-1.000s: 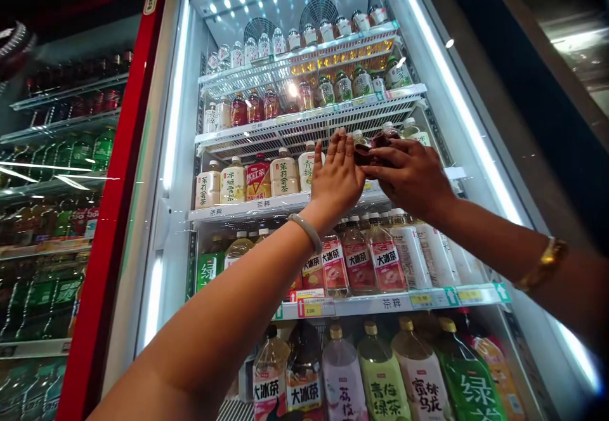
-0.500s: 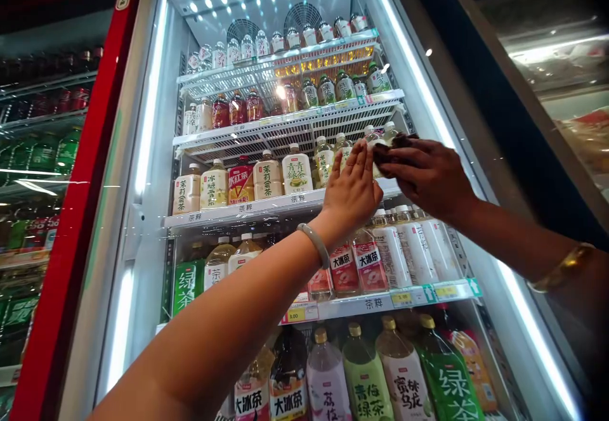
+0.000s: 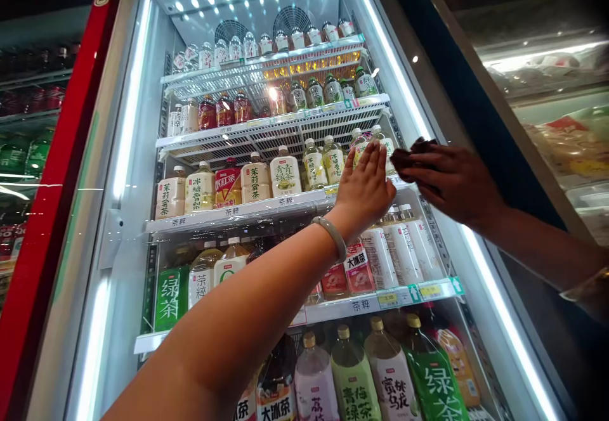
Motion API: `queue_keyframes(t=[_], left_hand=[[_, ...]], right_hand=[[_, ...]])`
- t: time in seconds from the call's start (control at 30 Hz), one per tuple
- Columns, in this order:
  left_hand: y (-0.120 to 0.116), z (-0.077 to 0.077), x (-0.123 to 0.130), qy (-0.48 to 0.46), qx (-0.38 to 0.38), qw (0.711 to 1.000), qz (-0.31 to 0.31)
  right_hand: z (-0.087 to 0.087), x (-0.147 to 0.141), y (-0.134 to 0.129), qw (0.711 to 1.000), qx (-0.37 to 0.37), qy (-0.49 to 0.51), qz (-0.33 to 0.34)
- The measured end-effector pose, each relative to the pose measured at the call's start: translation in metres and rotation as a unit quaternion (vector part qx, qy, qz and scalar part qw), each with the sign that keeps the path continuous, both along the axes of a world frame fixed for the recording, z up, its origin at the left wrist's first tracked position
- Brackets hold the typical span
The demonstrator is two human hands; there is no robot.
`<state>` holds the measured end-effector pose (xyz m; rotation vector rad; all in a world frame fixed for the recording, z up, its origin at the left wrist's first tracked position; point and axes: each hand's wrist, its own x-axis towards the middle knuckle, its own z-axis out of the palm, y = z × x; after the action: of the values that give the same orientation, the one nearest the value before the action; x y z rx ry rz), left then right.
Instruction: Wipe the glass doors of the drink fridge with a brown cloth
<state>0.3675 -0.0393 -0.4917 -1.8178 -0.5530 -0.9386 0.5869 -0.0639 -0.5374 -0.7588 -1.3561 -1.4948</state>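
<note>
My left hand [image 3: 365, 183], with a grey bangle [image 3: 332, 237] at the wrist, reaches up from the lower left. Its fingers are stretched out and it appears to lie flat against the glass door of a lit drinks cooler [image 3: 280, 130]. Just right of it, my right hand [image 3: 445, 174] presses a dark, crumpled cloth [image 3: 412, 155] against the glass near the door's right side. The palm side of each hand is hidden. A bracelet [image 3: 585, 288] shows on the right forearm at the picture's edge. Behind the hands, bottled drinks [image 3: 333, 161] stand on the shelf.
Several shelves of bottles fill the cooler, with large bottles [image 3: 356, 376] at the bottom. A bright light strip [image 3: 499, 300] runs along the right frame. To the left stands a red-framed cooler [image 3: 61, 174]; to the right, another case holds packaged goods [image 3: 566, 142].
Both hands have moved to the right across the glass, the cloth going with my right hand. A small gap now shows between the cloth and my left hand. The view has shifted slightly.
</note>
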Motion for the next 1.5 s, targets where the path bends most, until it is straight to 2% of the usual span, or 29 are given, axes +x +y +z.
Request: queue_keyframes(t=[0.1, 0.2, 0.3, 0.37, 0.43, 0.53, 0.63, 0.7, 0.8, 0.87, 0.9, 0.97, 1.03, 1.13, 1.2, 1.27, 1.37, 1.43, 1.5], left_hand=[[0.0, -0.001, 0.009, -0.002, 0.002, 1.0, 0.024], [-0.006, 0.003, 0.027, -0.025, -0.015, 0.999, 0.025], [-0.013, 0.003, 0.044, -0.03, -0.003, 1.0, 0.008], [-0.015, -0.001, 0.053, -0.026, 0.011, 1.0, -0.002], [-0.014, -0.007, 0.058, -0.008, 0.016, 1.0, -0.004], [-0.008, -0.016, 0.061, 0.023, 0.026, 0.999, -0.001], [-0.003, -0.021, 0.061, 0.026, 0.043, 0.999, -0.011], [-0.001, -0.024, 0.059, 0.022, 0.045, 0.999, -0.016], [-0.002, -0.032, 0.056, 0.021, 0.04, 0.999, -0.023], [-0.004, -0.039, 0.055, 0.016, 0.033, 0.999, -0.03], [-0.005, -0.043, 0.055, 0.012, 0.025, 0.999, -0.031], [-0.007, -0.05, 0.057, -0.002, 0.004, 1.0, -0.028], [-0.008, -0.056, 0.06, -0.021, -0.019, 0.999, -0.027], [-0.008, -0.068, 0.064, -0.041, -0.026, 0.998, -0.043], [-0.007, -0.078, 0.064, -0.038, -0.017, 0.998, -0.055], [-0.005, -0.088, 0.063, -0.028, -0.009, 0.998, -0.061], [-0.003, -0.1, 0.062, -0.011, -0.006, 0.998, -0.067], [-0.003, -0.104, 0.062, -0.004, -0.012, 0.998, -0.068], [-0.004, -0.105, 0.062, -0.005, -0.016, 0.997, -0.07]], right_hand=[[0.022, 0.023, 0.003, 0.99, 0.022, 0.139, 0.005], [0.044, 0.011, 0.008, 0.974, 0.031, 0.225, 0.01], [0.038, -0.004, 0.01, 0.987, 0.002, 0.163, 0.004], [0.025, 0.002, 0.007, 0.995, -0.01, 0.102, -0.003], [0.017, 0.019, 0.001, 0.996, -0.018, 0.083, -0.006], [0.027, 0.042, -0.007, 0.991, 0.002, 0.131, -0.002], [0.039, 0.042, -0.007, 0.982, 0.031, 0.188, 0.0], [0.03, 0.032, -0.005, 0.983, 0.025, 0.182, -0.003], [-0.012, 0.028, -0.006, 0.996, -0.008, 0.087, -0.018], [-0.039, 0.038, -0.009, 0.999, -0.03, 0.029, -0.025], [-0.048, 0.045, -0.01, 0.999, -0.033, 0.026, -0.026], [-0.051, 0.058, -0.01, 0.997, -0.018, 0.073, -0.024], [-0.04, 0.061, -0.007, 0.99, 0.019, 0.141, -0.022], [-0.028, 0.044, 0.001, 0.983, 0.049, 0.178, -0.023], [-0.039, 0.029, 0.001, 0.989, 0.035, 0.144, -0.023], [-0.063, 0.023, -0.003, 0.996, 0.007, 0.091, -0.024], [-0.095, 0.034, -0.012, 0.998, -0.019, 0.059, -0.025], [-0.095, 0.045, -0.014, 0.996, -0.006, 0.09, -0.028], [-0.082, 0.048, -0.01, 0.988, 0.022, 0.151, -0.028]])
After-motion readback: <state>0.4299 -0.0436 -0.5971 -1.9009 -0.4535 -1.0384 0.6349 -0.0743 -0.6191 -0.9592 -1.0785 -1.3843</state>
